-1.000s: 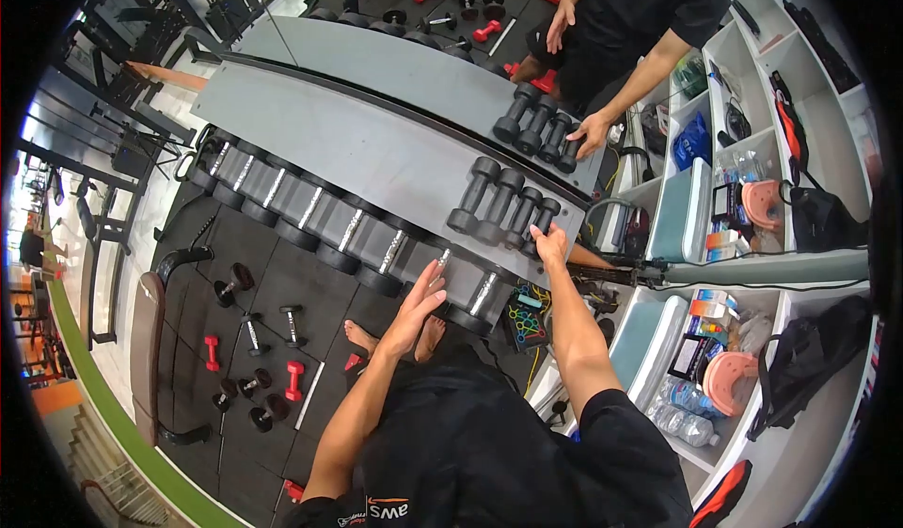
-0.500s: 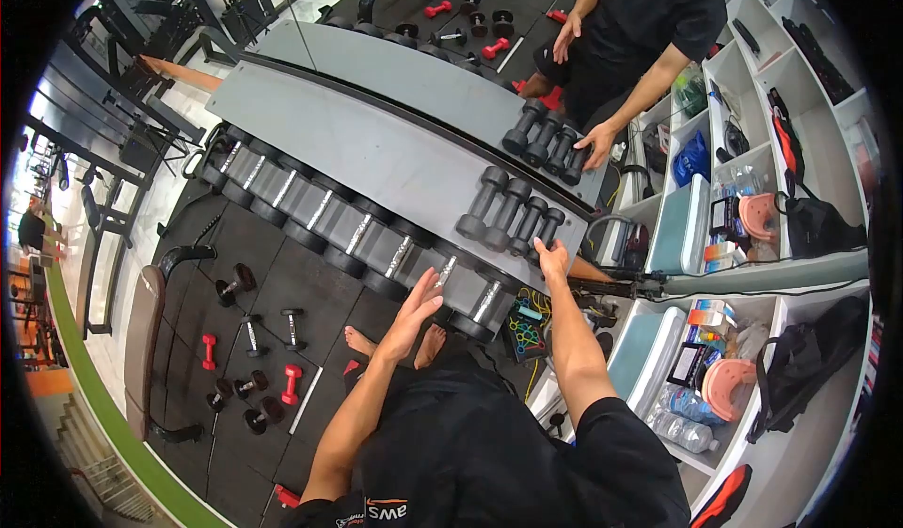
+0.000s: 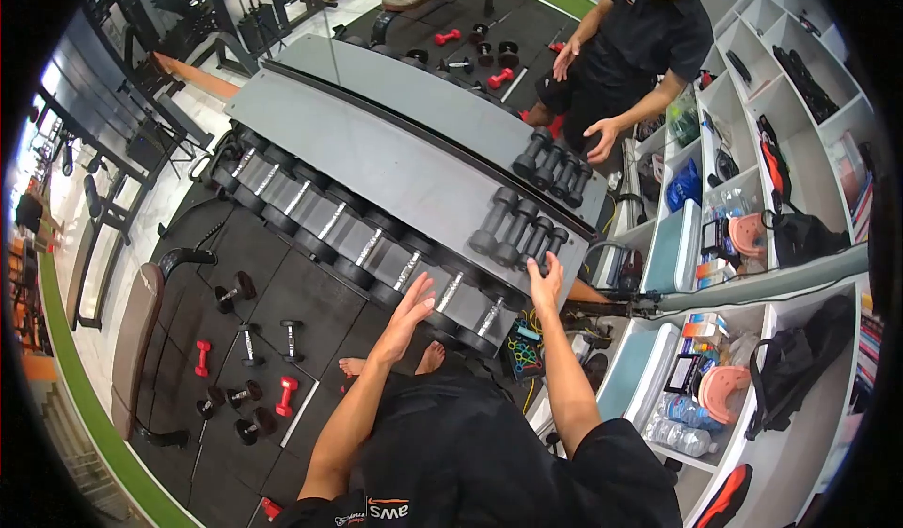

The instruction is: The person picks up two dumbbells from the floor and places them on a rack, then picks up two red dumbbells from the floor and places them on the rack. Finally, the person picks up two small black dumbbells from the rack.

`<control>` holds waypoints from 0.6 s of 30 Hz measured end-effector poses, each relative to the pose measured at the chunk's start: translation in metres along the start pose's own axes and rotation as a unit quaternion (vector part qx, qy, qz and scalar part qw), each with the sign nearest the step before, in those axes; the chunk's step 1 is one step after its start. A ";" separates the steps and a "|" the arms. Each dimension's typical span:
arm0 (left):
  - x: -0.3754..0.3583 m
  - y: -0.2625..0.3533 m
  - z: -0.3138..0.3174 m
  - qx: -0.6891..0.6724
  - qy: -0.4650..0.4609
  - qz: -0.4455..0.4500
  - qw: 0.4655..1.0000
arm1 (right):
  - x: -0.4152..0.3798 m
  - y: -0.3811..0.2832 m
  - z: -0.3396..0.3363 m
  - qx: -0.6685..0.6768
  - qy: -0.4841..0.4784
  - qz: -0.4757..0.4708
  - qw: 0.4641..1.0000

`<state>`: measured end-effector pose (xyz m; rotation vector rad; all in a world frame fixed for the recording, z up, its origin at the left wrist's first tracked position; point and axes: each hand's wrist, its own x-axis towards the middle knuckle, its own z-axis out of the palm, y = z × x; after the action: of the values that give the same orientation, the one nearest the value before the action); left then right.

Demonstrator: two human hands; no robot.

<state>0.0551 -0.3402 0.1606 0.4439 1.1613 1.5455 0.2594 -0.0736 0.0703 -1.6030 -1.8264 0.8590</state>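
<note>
Several small dark dumbbells (image 3: 514, 234) lie side by side near the right end of the grey rack top (image 3: 367, 147). My right hand (image 3: 546, 286) is just in front of the rightmost small dumbbell (image 3: 553, 246), fingers apart, with the fingertips right at its near end. In the mirror, the same hand shows open beside the reflected dumbbells (image 3: 574, 180). My left hand (image 3: 404, 323) holds nothing; its fingers are stretched out over the front of the rack, near the larger dumbbells (image 3: 407, 269) on the lower tier.
Red dumbbells (image 3: 286, 396) and black dumbbells (image 3: 235, 292) are scattered on the dark floor mat at left, beside a padded bench (image 3: 139, 349). White shelves at right hold bottles (image 3: 684, 436), a teal-lidded box (image 3: 632, 363) and a black bag (image 3: 800, 368). A mirror backs the rack.
My right hand has drawn back from the rightmost small dumbbell, and its fingers have come off it. The left hand stays stretched out. The camera view has shifted slightly.
</note>
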 end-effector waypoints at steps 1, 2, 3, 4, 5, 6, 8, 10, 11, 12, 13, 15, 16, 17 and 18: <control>-0.002 0.006 -0.006 0.000 0.001 0.006 1.000 | -0.014 -0.015 0.003 0.046 -0.033 -0.032 0.998; -0.004 0.011 -0.013 0.000 0.003 0.010 1.000 | -0.034 -0.043 0.001 0.050 -0.065 -0.037 0.996; -0.011 0.016 -0.019 0.000 0.006 0.013 1.000 | -0.049 -0.048 0.006 0.068 -0.096 -0.070 0.991; -0.015 0.018 -0.027 -0.005 0.005 0.018 1.000 | -0.061 -0.060 0.012 0.089 -0.124 -0.109 0.982; -0.018 0.019 -0.036 -0.009 0.005 0.025 1.000 | -0.074 -0.073 0.016 0.101 -0.163 -0.111 0.975; -0.023 0.022 -0.045 -0.015 0.008 0.032 0.999 | -0.089 -0.092 0.016 0.111 -0.203 -0.113 0.966; -0.037 0.033 -0.060 -0.004 0.022 0.040 0.999 | -0.114 -0.117 0.024 0.142 -0.293 -0.103 0.940; -0.052 0.040 -0.078 -0.012 0.043 0.052 0.998 | -0.135 -0.138 0.034 0.151 -0.369 -0.117 0.910; -0.062 0.043 -0.087 -0.020 0.056 0.062 0.996 | -0.145 -0.148 0.040 0.155 -0.382 -0.133 0.901; -0.074 0.042 -0.096 -0.030 0.072 0.066 0.995 | -0.153 -0.155 0.045 0.161 -0.417 -0.138 0.884; -0.083 0.042 -0.107 -0.039 0.088 0.073 0.993 | -0.161 -0.165 0.051 0.163 -0.443 -0.144 0.870; -0.108 0.043 -0.125 -0.056 0.124 0.086 0.987 | -0.177 -0.188 0.057 0.161 -0.491 -0.157 0.842; -0.119 0.040 -0.134 -0.064 0.142 0.091 0.983 | -0.183 -0.200 0.060 0.167 -0.508 -0.160 0.830; -0.129 0.036 -0.146 -0.073 0.161 0.096 0.980 | -0.190 -0.212 0.063 0.172 -0.525 -0.161 0.818; -0.141 0.033 -0.155 -0.081 0.180 0.099 0.975 | -0.195 -0.222 0.068 0.178 -0.542 -0.161 0.805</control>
<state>-0.0365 -0.5316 0.1597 0.1774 1.2797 1.9355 0.0920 -0.2924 0.1983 -0.4638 -2.3006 2.0498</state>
